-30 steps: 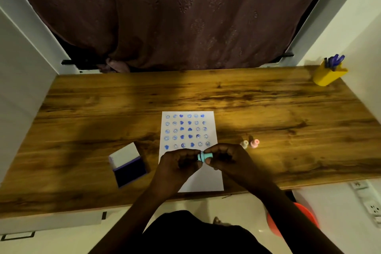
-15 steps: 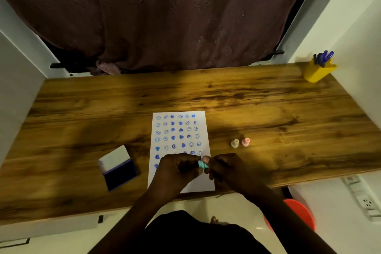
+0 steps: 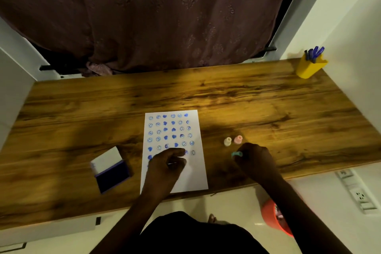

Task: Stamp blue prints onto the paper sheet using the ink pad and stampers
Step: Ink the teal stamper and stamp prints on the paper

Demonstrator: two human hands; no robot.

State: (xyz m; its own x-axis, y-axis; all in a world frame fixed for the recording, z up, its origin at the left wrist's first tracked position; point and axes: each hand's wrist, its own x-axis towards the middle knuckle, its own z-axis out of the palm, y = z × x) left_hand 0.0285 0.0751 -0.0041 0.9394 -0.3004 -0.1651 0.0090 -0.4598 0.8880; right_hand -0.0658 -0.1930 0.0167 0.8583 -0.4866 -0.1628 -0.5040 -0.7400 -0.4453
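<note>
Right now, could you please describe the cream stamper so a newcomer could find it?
Start at the white paper sheet on the wooden desk. Just right of it stand two small stampers; the cream stamper is the left, paler one, beside the pink stamper.

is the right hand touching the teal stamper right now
Touching. The head view shows the right hand gripping the teal stamper, whose end pokes out from its fingers.

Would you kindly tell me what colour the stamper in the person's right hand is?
Teal; the small plastic stamper shows in the head view.

Wooden table (image 3: pixel 247 97) bears paper sheet (image 3: pixel 195 171), ink pad (image 3: pixel 112 173), stampers (image 3: pixel 233 140), yellow cup (image 3: pixel 309 68).
</note>
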